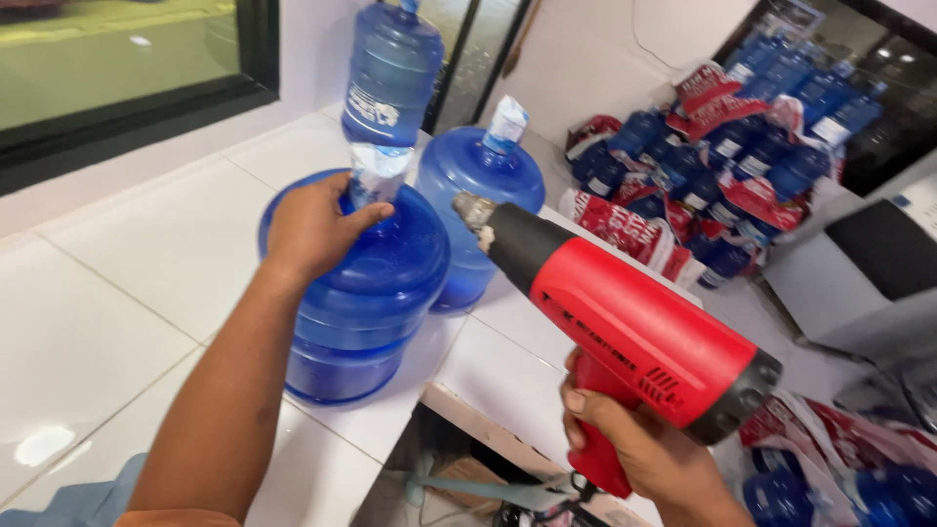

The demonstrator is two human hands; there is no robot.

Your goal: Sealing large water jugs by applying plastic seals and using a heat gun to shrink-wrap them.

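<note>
A large blue water jug [366,293] stands on the white tiled counter [127,283]. My left hand [314,226] grips its neck, which is covered by a clear plastic cap sleeve [376,174]. My right hand [634,439] holds a red and black heat gun [625,327] by its handle. The metal nozzle [475,212] points left toward the jug's neck, a short gap away. A second blue jug [478,200] with a sleeved cap stands just behind, and a third [392,73] stands further back.
Packs of small blue bottles in red and white wrap [722,166] are piled on the floor at right, with more [849,459] at the lower right. A grey box [859,283] sits by them. A dark-framed window [127,68] lies at upper left. The counter edge drops at bottom centre.
</note>
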